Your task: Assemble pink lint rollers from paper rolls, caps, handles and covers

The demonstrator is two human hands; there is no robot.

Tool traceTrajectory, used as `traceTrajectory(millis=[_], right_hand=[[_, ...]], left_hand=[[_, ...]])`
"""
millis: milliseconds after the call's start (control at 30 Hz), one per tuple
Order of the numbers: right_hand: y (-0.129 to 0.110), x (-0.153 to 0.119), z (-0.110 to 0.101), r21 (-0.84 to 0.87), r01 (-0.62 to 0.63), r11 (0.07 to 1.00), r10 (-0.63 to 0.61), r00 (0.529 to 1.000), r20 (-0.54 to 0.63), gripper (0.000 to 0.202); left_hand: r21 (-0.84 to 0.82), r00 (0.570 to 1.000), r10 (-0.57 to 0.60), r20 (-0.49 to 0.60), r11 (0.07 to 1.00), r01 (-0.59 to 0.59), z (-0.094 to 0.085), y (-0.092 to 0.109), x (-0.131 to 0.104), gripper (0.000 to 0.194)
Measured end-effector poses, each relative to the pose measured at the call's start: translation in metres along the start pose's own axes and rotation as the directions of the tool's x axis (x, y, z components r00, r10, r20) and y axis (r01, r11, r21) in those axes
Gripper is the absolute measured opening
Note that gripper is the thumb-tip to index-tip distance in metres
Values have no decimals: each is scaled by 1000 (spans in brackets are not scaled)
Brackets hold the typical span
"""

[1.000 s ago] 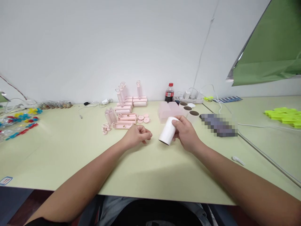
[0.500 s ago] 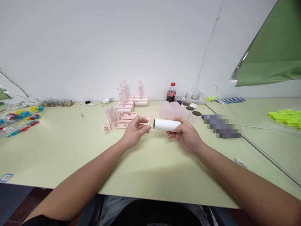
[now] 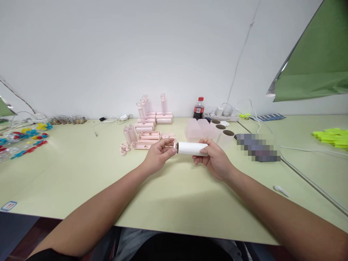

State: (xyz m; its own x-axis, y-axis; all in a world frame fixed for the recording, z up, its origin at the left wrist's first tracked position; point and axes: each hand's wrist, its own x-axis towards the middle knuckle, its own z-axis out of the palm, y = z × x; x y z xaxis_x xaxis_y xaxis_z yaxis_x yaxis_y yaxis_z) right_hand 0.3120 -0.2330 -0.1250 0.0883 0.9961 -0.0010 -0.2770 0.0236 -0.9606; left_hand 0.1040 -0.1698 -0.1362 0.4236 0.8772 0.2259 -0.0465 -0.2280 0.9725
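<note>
My right hand (image 3: 213,157) is closed around a white lint-roller refill (image 3: 191,149), held level above the table with its dark core end facing left. Between the thumb and fingers of my left hand (image 3: 160,154) is a small pink end cap (image 3: 174,143), set against the roll's left end; whether it sits inside the core I cannot tell. Just behind my left hand lie open pink plastic housings (image 3: 148,136), with several pink discs (image 3: 165,136) beside them. Small pink pieces (image 3: 124,148) and translucent pink cylinders (image 3: 129,134) are further left.
Pink roller units with upright handles (image 3: 143,110) stand by the wall. A cola bottle (image 3: 198,108), translucent pink covers (image 3: 199,129) and upright white rolls (image 3: 227,137) are behind my right hand. To the right are a pixelated object (image 3: 257,147), cables and a white earphone (image 3: 281,190).
My left hand has moved right, bringing the pink end cap against the roll's open end. The right hand still holds the roll, now slightly lower in the view.
</note>
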Motion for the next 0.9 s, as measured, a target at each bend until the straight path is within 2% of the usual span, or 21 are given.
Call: traceTrajectory(millis=[133, 667, 833, 900], right_hand=[[0, 0, 1, 9, -11, 1000, 11, 1000, 2, 31], [2, -2, 4, 54, -83, 995, 79, 995, 62, 27], [1, -1, 4, 166, -129, 978, 124, 992, 36, 22], [1, 1, 2, 204, -123, 971, 126, 992, -1, 21]], left_hand=[[0, 999, 36, 41, 999, -36, 2, 2, -1, 51], [166, 995, 98, -2, 981, -96, 3, 0, -2, 46], [157, 994, 105, 29, 982, -108, 1, 5, -5, 64], [188, 990, 140, 2, 973, -137, 0, 8, -7, 75]])
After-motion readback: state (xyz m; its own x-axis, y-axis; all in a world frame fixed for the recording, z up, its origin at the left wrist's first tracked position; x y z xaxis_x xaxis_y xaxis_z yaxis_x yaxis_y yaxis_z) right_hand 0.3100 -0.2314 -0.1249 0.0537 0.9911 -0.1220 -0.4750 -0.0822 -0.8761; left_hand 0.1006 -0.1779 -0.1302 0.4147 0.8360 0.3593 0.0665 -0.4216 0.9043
